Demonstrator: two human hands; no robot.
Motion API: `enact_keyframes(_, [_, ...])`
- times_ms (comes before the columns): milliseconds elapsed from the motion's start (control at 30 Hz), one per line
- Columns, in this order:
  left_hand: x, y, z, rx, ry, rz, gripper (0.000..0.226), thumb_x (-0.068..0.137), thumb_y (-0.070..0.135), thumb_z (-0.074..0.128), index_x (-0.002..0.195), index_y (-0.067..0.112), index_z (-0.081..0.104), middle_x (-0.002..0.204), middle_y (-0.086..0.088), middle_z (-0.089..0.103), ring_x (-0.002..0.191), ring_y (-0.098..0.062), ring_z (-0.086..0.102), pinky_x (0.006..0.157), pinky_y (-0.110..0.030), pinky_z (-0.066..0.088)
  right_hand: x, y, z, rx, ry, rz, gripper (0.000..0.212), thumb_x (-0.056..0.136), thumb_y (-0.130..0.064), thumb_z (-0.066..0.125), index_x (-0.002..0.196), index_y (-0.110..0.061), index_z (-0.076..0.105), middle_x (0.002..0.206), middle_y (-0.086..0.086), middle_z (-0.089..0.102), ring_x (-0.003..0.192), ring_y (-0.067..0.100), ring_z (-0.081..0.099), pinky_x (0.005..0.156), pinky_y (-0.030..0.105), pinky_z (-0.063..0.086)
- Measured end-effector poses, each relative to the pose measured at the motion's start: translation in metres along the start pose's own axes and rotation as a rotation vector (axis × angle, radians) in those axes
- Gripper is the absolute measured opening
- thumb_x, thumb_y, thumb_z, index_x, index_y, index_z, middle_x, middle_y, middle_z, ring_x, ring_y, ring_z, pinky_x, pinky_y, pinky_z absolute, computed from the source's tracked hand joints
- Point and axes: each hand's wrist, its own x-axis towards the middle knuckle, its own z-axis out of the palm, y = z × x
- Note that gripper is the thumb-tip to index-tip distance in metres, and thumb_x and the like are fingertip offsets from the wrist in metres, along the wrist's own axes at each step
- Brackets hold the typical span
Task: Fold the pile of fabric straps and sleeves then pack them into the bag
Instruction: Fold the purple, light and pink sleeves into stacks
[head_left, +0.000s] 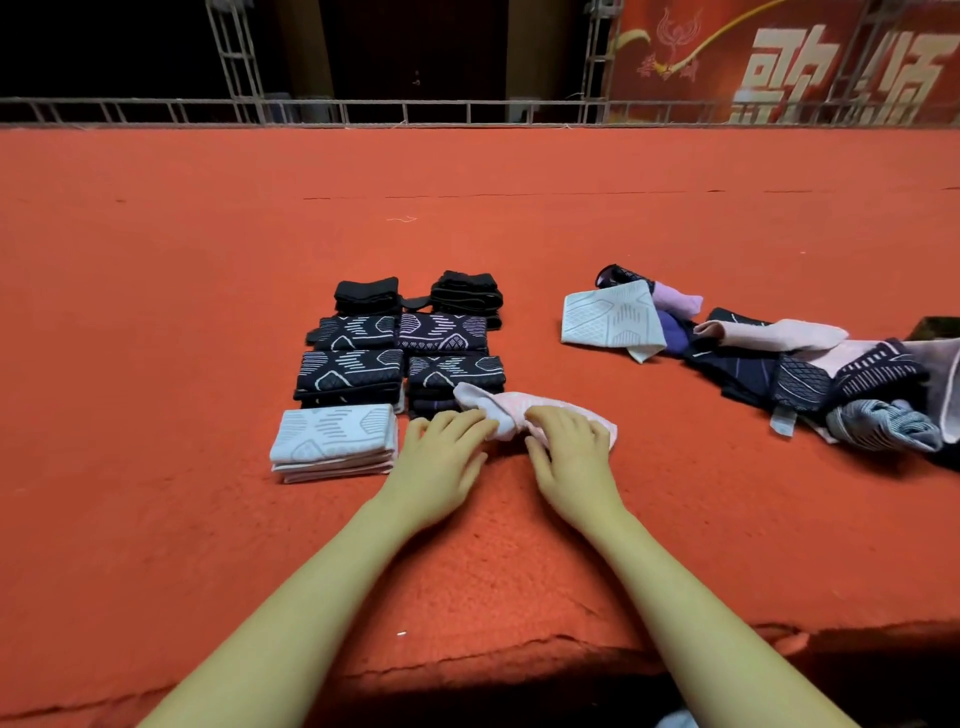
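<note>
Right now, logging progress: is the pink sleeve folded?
Not yet: pink sleeve lies rumpled under left hand and right hand.

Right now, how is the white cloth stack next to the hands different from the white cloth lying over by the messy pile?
The folded white patterned fabric stack is several pieces squared into a neat rectangle; the loose white patterned fabric piece is a single layer, spread out and crooked. The stack sits at the near left of the tidy rows; the loose piece lies at the left end of the unfolded heap, overlapping other pieces. Both are white with the same kind of line pattern.
</note>
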Motion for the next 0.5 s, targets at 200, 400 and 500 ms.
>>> enact_keyframes(200, [0.028,0.015,0.001,0.040,0.022,0.033,0.034,0.090,0.032,0.039,0.108,0.019,0.065,0.119,0.001,0.064,0.107,-0.019,0.051,0.080,-0.035,0.030,-0.007,0.018,0.005,-0.078,-0.026,0.048,0.028,0.088,-0.034,0.042,0.101,-0.026,0.065,0.098,-0.014,0.064,0.096,0.010,0.058,0.080,0.025,0.015])
enact_keyframes(400, [0.050,0.013,0.018,0.075,0.001,0.130,0.026,0.089,0.029,0.040,0.080,0.020,0.063,0.080,0.003,0.060,0.080,-0.023,0.060,0.073,-0.036,0.028,-0.003,0.026,0.012,-0.158,0.211,0.101,0.027,0.089,-0.028,0.041,0.084,-0.025,0.067,0.078,-0.010,0.060,0.077,0.017,0.053,0.079,0.034,0.021])
enact_keyframes(500, [0.046,0.011,0.016,0.103,0.032,0.126,0.024,0.088,0.034,0.045,0.077,0.019,0.060,0.075,0.002,0.056,0.073,-0.021,0.054,0.069,-0.034,0.028,0.001,0.028,0.014,-0.224,0.262,0.116,0.025,0.088,-0.027,0.041,0.087,-0.023,0.066,0.077,-0.004,0.057,0.078,0.020,0.048,0.076,0.035,0.021])
